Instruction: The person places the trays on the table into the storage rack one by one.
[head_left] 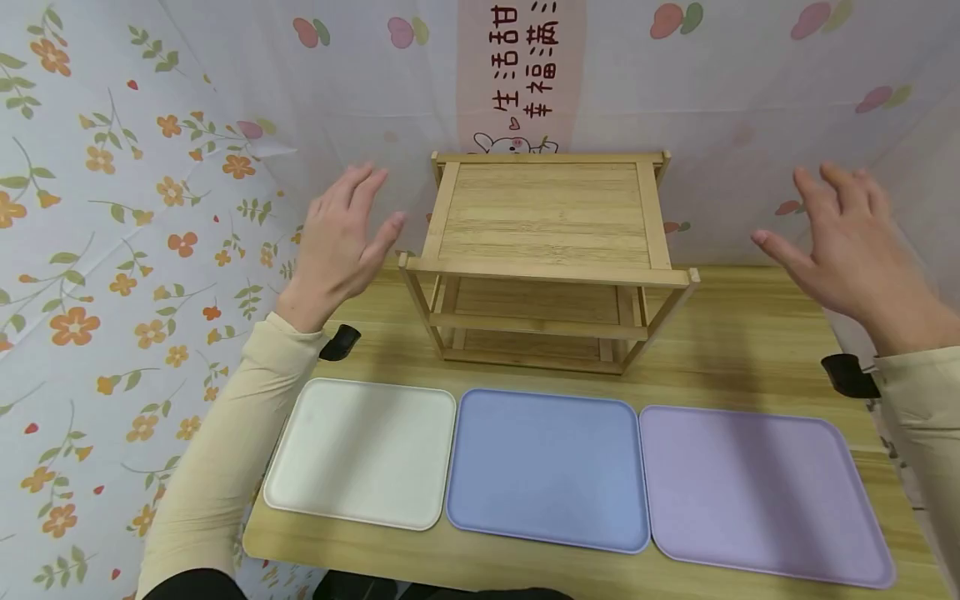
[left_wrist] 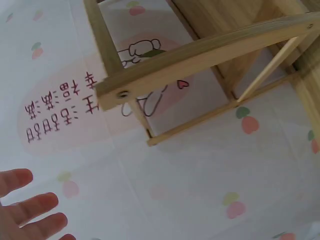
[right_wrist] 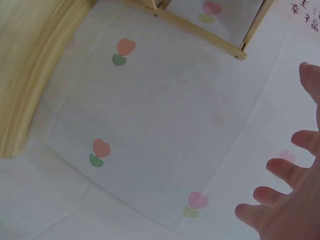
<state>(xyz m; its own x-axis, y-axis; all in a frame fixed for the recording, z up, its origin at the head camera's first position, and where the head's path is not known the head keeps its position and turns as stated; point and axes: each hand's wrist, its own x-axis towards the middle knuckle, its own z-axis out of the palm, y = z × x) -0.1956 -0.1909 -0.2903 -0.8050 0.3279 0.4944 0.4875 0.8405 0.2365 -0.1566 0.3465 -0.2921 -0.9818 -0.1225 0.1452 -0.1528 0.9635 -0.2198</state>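
Note:
A slatted-frame wooden shelf (head_left: pixel 547 212) with a flat top and lower tiers stands at the back of the table. To its left, my left hand (head_left: pixel 337 233) is raised with relaxed, spread fingers and holds nothing. My right hand (head_left: pixel 855 237) is held up on the other side, apart from the shelf, its fingers loosely spread. In the left wrist view, the fingers (left_wrist: pixel 42 202) show at the lower left, away from the shelf frame (left_wrist: pixel 210 60). The right wrist view catches the right hand (right_wrist: pixel 295 200) at its edge, touching nothing.
Along the table's front lie a white tray (head_left: pixel 360 454), a blue tray (head_left: pixel 547 471) and a purple tray (head_left: pixel 765 496), side by side. Wood-grain tabletop (head_left: pixel 720 333) surrounds the shelf. Patterned cloth (head_left: pixel 150 208) hangs at the left and behind.

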